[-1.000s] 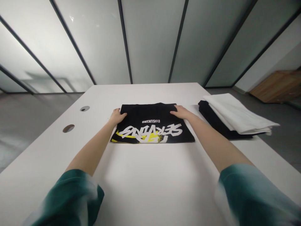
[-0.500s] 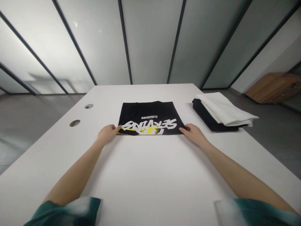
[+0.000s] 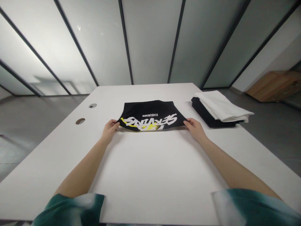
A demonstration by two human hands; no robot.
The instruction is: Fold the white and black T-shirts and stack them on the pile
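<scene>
A folded black garment, seemingly a T-shirt [image 3: 148,108], lies on the white table [image 3: 150,163] in front of me. White lettering and yellow patches are printed along its near half, upside down from my side. My left hand [image 3: 110,129] pinches its near left corner between thumb and fingers. At the near right corner my right hand [image 3: 194,128] grips the cloth the same way. Both corners are lifted a little, and the near edge sags between them. How many layers are held I cannot tell.
On the table's right side sits a stack of folded cloths, a white one [image 3: 223,106] on top of black ones [image 3: 204,114]. Two round holes [image 3: 80,121] pierce the tabletop at the left. Frosted glass panels [image 3: 150,40] stand behind the table, and a wooden cabinet [image 3: 275,86] stands far right.
Both hands have raised the near corners of the black garment slightly and moved a bit away from me. Its near edge, straight before, now curves. The camera view has shifted slightly.
</scene>
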